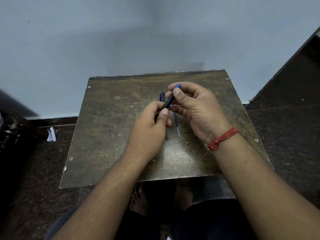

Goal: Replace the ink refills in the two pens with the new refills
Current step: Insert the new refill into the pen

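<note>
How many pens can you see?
2. One pen is held in both hands, the left hand and the right hand. The other pen lies on the table behind them, mostly hidden.

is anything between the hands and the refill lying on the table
Yes, in part. Both the left hand and the right hand are gripping a pen above the refill, so neither is free to take it. The right hand's fingers cover the refill's far end; its near end lies bare on the table.
</note>
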`<state>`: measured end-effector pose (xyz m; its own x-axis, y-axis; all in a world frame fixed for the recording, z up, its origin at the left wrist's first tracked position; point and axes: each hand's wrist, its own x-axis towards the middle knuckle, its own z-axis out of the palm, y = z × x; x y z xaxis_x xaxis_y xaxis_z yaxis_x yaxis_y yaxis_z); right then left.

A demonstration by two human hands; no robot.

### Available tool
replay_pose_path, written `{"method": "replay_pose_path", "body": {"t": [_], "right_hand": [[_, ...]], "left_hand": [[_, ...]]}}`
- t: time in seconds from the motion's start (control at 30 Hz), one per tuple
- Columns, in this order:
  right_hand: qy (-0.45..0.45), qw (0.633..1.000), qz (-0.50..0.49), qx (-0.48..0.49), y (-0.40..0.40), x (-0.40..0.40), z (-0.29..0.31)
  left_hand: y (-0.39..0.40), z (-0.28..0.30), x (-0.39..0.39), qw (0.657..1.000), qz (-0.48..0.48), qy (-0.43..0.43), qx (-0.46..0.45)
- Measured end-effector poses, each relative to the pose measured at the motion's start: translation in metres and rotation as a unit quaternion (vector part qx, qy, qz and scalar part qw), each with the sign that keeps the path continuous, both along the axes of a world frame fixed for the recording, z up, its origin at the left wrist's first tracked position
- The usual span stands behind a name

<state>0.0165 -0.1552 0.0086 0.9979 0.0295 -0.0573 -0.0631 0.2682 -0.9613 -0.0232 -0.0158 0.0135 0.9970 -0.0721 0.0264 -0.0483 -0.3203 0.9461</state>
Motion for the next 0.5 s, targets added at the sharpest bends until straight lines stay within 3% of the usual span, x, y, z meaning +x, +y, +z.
{"method": "replay_pose_path", "body": {"t": [0.17, 0.5], "right_hand": [[0.008, 1.0, -0.03, 0.002, 0.0038, 0.0001, -0.0005], [-0.006, 0.999, 0.011, 0.031, 0.003, -0.0008, 0.0012]], "left_hand": [[-0.0024, -0.0027, -0.0009, 1.0, -0.01, 0.001, 0.007], [-0.0008, -0.0011, 0.0004, 1.0, -0.002, -0.01, 0.001]]}}
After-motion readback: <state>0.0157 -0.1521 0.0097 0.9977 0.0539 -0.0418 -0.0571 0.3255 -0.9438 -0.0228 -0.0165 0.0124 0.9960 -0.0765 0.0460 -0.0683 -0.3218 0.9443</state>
